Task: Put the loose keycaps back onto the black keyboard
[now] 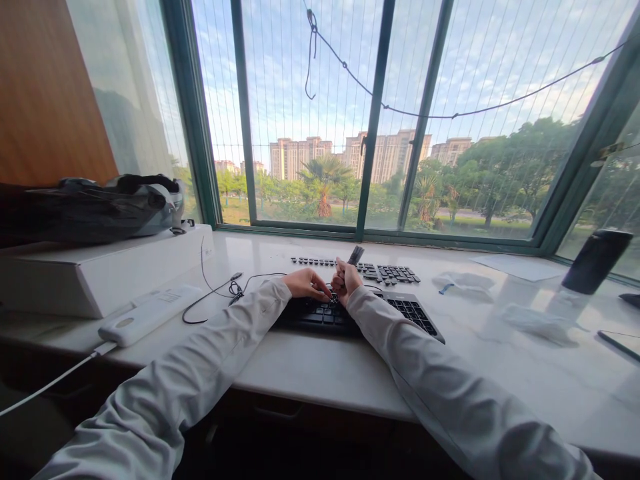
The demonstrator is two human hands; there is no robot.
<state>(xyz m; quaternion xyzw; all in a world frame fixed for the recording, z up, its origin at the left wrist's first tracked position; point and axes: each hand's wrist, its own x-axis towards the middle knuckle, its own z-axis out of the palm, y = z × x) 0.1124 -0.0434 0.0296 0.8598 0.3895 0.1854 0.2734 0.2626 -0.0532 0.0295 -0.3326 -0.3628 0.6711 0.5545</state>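
A black keyboard lies on the white counter, with keycaps off its right part. Over its middle, my right hand is closed around a dark handled tool, whose upper end sticks out above the fist. Close beside it, my left hand reaches down to the keys with bent fingers, its fingertips near the lower end of the tool; whether they pinch anything is too small to tell. Loose black keycaps are laid out in rows behind the keyboard.
To the left are a white power strip, a black cable and a white box with a dark bag on top. Clear plastic bags, a paper sheet and a black bottle stand or lie at right.
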